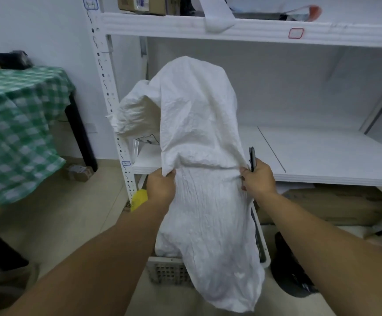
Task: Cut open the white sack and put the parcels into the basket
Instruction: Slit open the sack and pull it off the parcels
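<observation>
A crumpled white sack point(199, 124) is held up in front of a white shelf unit, its lower end drooping over a grey perforated basket point(167, 270) on the floor. My left hand point(161, 184) grips the sack's left side at mid-height. My right hand point(257, 179) pinches the right side and also holds a dark cutter point(252, 158) that points upward. The sack covers most of the basket, and no parcels are visible.
The white shelf board point(310, 153) lies right behind the sack, with its upright post point(108, 92) at the left. A table under a green checked cloth point(19, 124) stands at the left. A yellow item point(138, 199), cardboard boxes point(335, 204) and a black bag point(292, 270) sit on the floor.
</observation>
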